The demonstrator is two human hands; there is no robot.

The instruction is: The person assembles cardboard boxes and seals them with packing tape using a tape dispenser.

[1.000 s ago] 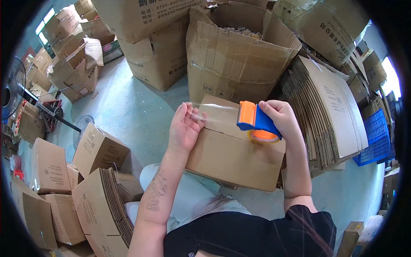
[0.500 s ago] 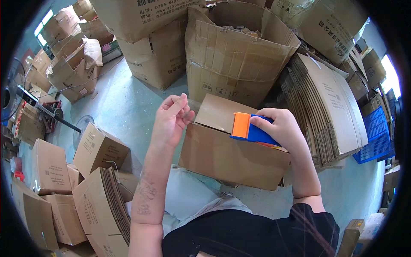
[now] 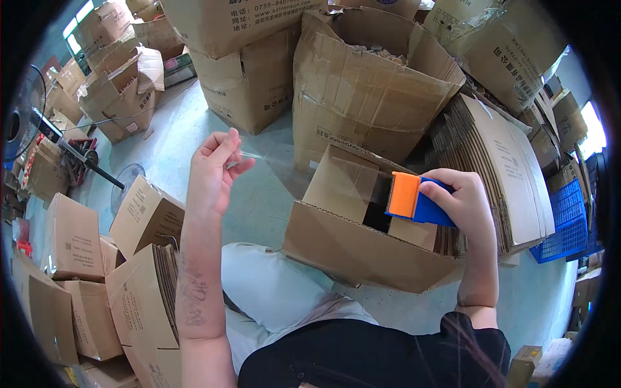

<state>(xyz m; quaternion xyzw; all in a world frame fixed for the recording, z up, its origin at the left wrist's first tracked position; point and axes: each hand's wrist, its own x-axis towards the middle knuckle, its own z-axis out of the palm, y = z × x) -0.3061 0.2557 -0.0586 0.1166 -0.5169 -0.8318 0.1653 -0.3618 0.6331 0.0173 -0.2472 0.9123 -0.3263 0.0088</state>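
In my right hand (image 3: 460, 197) is a blue and orange tape dispenser (image 3: 404, 196), held above the right part of a brown cardboard box (image 3: 362, 249). The fingers wrap around its blue body, and the orange end points left. My left hand (image 3: 217, 165) is raised to the left of the box, thumb and forefinger pinched together. A faint, see-through strip of clear tape (image 3: 259, 155) runs from those fingertips toward the box; its full course is hard to make out. Between the box's top flaps a dark gap shows beside the dispenser.
A large open carton (image 3: 362, 90) stands just beyond the box. Flattened cartons (image 3: 504, 168) are stacked at the right, near a blue plastic crate (image 3: 563, 223). More cartons (image 3: 74, 239) fill the left, with a standing fan (image 3: 29, 116) behind them.
My left hand has moved left, away from the box. My right hand and the dispenser have shifted right. The box's top now shows a dark gap between its flaps.
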